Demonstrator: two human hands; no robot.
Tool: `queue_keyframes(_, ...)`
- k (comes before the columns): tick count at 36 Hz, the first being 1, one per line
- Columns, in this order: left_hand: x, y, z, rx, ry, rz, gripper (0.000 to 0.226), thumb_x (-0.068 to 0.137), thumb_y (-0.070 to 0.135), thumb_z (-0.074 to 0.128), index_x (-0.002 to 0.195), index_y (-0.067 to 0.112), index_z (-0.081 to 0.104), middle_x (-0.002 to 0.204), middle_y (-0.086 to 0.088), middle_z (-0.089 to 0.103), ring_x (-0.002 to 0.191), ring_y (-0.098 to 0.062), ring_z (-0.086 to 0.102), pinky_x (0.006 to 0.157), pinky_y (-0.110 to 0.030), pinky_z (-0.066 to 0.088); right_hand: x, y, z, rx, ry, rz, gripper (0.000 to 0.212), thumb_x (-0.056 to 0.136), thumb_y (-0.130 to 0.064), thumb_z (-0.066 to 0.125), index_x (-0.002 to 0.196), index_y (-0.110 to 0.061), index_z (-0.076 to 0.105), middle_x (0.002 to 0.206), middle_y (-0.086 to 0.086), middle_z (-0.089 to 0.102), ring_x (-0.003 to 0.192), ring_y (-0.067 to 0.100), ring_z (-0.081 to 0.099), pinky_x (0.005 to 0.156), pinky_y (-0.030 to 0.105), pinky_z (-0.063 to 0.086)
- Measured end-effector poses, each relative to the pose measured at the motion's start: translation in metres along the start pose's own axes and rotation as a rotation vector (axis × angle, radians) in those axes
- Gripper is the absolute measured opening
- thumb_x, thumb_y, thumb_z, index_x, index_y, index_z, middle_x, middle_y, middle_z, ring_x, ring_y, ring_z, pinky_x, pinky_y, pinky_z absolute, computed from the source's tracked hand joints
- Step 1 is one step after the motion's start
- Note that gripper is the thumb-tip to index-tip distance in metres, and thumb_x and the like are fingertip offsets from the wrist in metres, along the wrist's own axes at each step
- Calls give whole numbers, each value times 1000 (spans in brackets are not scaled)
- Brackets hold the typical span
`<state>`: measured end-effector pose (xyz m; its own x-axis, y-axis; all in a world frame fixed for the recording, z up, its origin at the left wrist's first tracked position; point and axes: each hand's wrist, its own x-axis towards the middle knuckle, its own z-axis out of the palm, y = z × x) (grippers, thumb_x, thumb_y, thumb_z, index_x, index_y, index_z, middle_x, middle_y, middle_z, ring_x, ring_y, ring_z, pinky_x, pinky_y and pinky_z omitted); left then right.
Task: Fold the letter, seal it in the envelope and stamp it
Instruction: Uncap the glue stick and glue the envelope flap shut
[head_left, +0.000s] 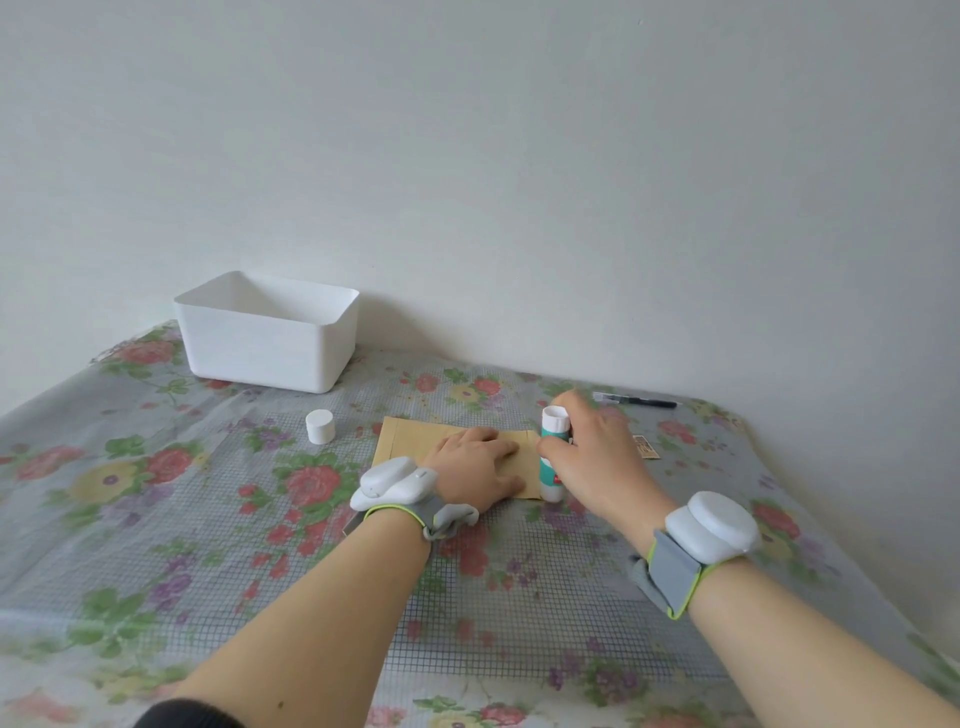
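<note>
A brown envelope (410, 436) lies flat on the flowered tablecloth in the middle of the table. My left hand (475, 465) presses down on it, palm flat and fingers spread. My right hand (592, 457) grips a white and teal glue stick (551, 457) that stands upright at the envelope's right edge. The glue stick's white cap (319, 426) stands apart on the cloth to the left of the envelope. A small stamp (645, 447) lies just right of my right hand, partly hidden by it. The letter is not visible.
A white plastic bin (265, 332) stands at the back left against the wall. A black pen (636, 401) lies at the back right. The table (156, 519) has a floral cloth; its right edge runs close to my right forearm.
</note>
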<state>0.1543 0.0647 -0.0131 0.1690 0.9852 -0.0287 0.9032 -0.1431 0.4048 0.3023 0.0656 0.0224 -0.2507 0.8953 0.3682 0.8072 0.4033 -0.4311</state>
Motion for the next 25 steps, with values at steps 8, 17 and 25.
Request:
queue_keyframes(8, -1, 0, -1, 2, -6, 2, 56, 93, 49, 45, 144, 31, 31, 155, 4, 22, 142, -20, 22, 117, -35, 14, 2, 6, -11, 160, 210, 49, 17, 87, -24, 59, 98, -15, 50, 81, 1, 56, 75, 24, 51, 63, 31, 37)
queue_keyframes(17, 0, -3, 2, 4, 0, -1, 57, 92, 50, 44, 145, 31, 30, 155, 5, 21, 142, -20, 21, 116, -34, 13, 14, 8, 10, 83, 92, 82, 22, 86, -29, 61, 101, -16, 50, 88, 4, 59, 83, 25, 54, 68, 34, 41)
queue_keyframes(25, 2, -3, 3, 9, 18, -1, 58, 92, 50, 45, 144, 32, 31, 155, 4, 22, 143, -20, 20, 117, -35, 12, 32, 10, 18, 46, 143, 102, 29, 89, -26, 59, 111, -11, 49, 98, 11, 63, 87, 28, 55, 67, 30, 38)
